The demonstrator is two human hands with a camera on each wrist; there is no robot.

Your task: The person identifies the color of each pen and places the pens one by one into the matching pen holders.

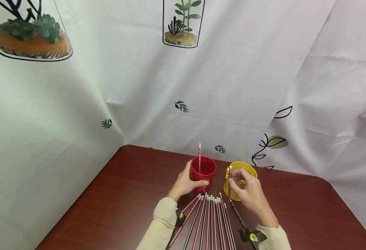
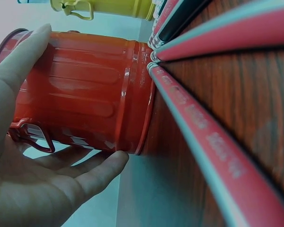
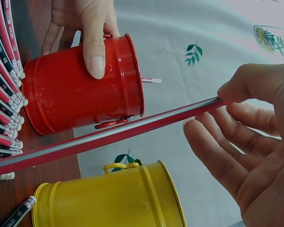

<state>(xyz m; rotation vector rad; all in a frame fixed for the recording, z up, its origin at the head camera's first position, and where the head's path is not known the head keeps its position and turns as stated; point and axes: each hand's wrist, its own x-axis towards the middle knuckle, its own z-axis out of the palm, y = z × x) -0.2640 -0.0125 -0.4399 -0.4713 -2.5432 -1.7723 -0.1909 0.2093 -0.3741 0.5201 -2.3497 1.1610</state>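
Observation:
My left hand (image 1: 181,185) grips a small red bucket (image 3: 75,94) that stands on the table, thumb across its near side and fingers round the far left. One pencil (image 1: 199,156) stands in that bucket, its white eraser end up. With thumb and fingertips, my right hand (image 1: 253,196) pinches a red-and-silver striped pencil (image 3: 104,137) near its upper end. This pencil hangs upright in front of a yellow bucket (image 3: 109,203), to the right of the red one. Several red and black striped pencils (image 1: 212,222) lie fanned out in front, eraser ends toward the red bucket.
One black pencil (image 1: 237,212) lies apart near the yellow bucket, partly under the right wrist. The brown wooden table (image 1: 108,194) reaches back to a pale patterned cloth (image 1: 145,86) behind and at both sides.

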